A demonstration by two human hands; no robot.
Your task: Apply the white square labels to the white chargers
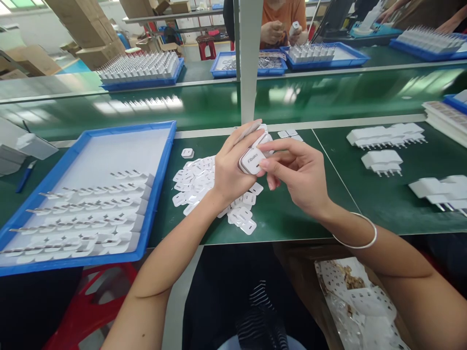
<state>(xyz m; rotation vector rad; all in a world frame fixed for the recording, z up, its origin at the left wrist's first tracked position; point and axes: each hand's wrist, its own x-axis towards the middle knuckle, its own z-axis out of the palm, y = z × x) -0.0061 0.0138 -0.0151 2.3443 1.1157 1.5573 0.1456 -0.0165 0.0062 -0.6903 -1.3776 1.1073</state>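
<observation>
My left hand (232, 163) is wrapped around a few white plug chargers, gripping them above the table. The front charger (251, 161) shows a flat, square printed face turned towards me. My right hand (297, 171) is closed, thumb and index finger pinching at the edges of this printed face plate. Beneath and beside the hands lies a loose pile of small white square face plates (197, 176). A small stack of plates (187, 153) stands to the left of the pile, and several more plates (290, 134) lie behind my right hand.
A blue-rimmed tray (166, 160) at left holds rows of white chargers (120, 221) with metal pins. More chargers (386, 135) stand at right. A grey post (249, 63) rises behind my hands. Across the conveyor are more trays and a person (282, 29); a blue cutter (26, 176) lies far left.
</observation>
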